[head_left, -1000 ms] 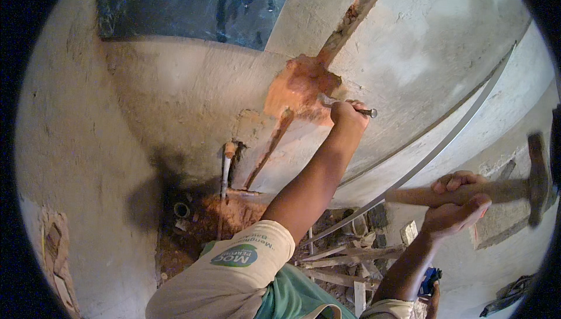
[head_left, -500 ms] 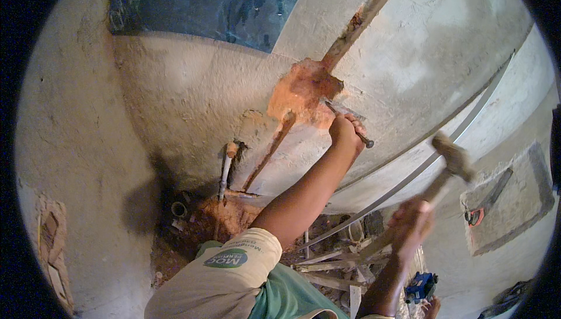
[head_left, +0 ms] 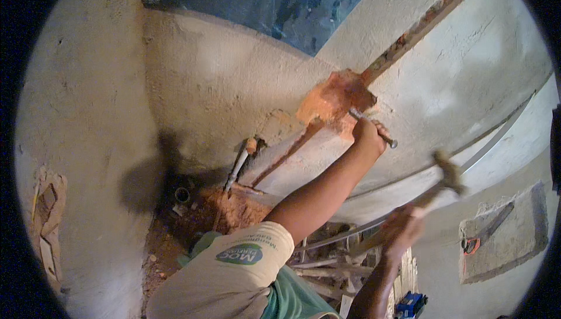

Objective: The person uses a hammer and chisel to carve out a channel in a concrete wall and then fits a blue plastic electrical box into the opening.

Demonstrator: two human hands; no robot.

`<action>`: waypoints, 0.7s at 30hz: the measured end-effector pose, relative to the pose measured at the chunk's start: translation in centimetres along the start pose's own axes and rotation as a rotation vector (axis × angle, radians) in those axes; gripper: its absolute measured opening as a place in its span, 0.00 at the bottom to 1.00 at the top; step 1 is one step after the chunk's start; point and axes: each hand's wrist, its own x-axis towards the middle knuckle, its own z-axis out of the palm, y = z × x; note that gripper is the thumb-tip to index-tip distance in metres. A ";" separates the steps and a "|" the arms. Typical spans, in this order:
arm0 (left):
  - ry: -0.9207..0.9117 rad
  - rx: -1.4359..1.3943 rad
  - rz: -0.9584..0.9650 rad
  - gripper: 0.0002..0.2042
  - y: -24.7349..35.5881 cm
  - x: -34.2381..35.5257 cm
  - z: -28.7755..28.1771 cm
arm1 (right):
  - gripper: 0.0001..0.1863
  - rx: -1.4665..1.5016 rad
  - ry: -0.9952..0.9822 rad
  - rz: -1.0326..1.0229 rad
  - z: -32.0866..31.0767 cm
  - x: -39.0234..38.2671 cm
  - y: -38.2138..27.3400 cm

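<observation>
My left hand (head_left: 371, 135) is closed around a metal chisel (head_left: 392, 143). The chisel's tip rests at the lower right edge of a broken-out, orange-brown hollow (head_left: 336, 98) in the plastered wall (head_left: 228, 67). Lower and to the right, my right hand (head_left: 403, 228) grips the wooden handle of a hammer (head_left: 449, 173). The hammer's head is raised, apart from the chisel's struck end, and smeared by motion. A long groove (head_left: 421, 35) runs from the hollow to the upper right, and a shorter channel (head_left: 286, 158) runs down to the lower left.
A dark blue panel (head_left: 263, 9) covers the upper wall. A white pipe with an orange cap (head_left: 236, 167) stands left of my forearm, above rubble (head_left: 231, 211). Wooden pieces (head_left: 333, 272) and a blue object (head_left: 411, 305) lie low. A red-and-black tool (head_left: 470, 245) is at the right.
The view has shifted, so the wall and hollow sit farther right. The hammer head is somewhat nearer the chisel. My left hand still holds the chisel at the hollow's edge.
</observation>
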 end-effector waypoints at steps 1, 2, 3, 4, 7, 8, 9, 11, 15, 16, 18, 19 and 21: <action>0.002 -0.012 0.014 0.14 0.1 0.2 0.4 | 0.23 -0.040 0.101 -0.154 -0.3 0.7 -1.6; 0.003 -0.020 0.030 0.14 0.3 0.5 0.8 | 0.25 -0.056 0.136 -0.247 -0.8 1.5 -2.6; 0.029 -0.010 0.064 0.14 0.4 0.8 0.9 | 0.28 -0.074 0.172 -0.342 -1.3 2.5 -3.5; 0.026 -0.008 0.052 0.14 0.3 0.9 0.8 | 0.28 0.354 0.223 -0.429 0.6 2.6 -5.5; 0.023 -0.048 0.023 0.12 1.1 0.9 0.6 | 0.21 0.152 0.014 -0.293 3.3 0.8 -1.5; -0.056 0.019 0.009 0.13 0.9 1.2 -0.3 | 0.18 0.000 -0.131 -0.028 3.4 -0.4 0.3; -0.130 0.091 0.008 0.13 1.6 1.2 -1.8 | 0.16 -0.032 -0.224 0.182 3.6 -1.9 1.9; -0.151 0.202 -0.025 0.13 1.6 0.1 -3.3 | 0.21 -0.143 -0.137 0.109 0.9 -4.2 6.9; 0.061 0.511 -0.083 0.12 2.6 -3.6 -7.5 | 0.23 0.000 -0.018 0.169 0.3 -6.1 5.6; 0.064 0.528 -0.062 0.12 2.2 -3.8 -7.2 | 0.24 0.020 0.019 0.150 0.0 -6.1 5.1; 0.071 0.562 -0.019 0.12 1.7 -4.2 -6.7 | 0.26 0.033 0.091 0.067 -0.5 -5.9 3.8; 0.031 0.559 -0.016 0.13 1.7 -3.8 -6.4 | 0.27 0.024 0.127 0.002 -1.0 -5.6 3.4; -0.045 0.541 -0.001 0.13 2.3 -2.7 -5.4 | 0.31 0.032 0.175 -0.159 -1.3 -5.1 1.5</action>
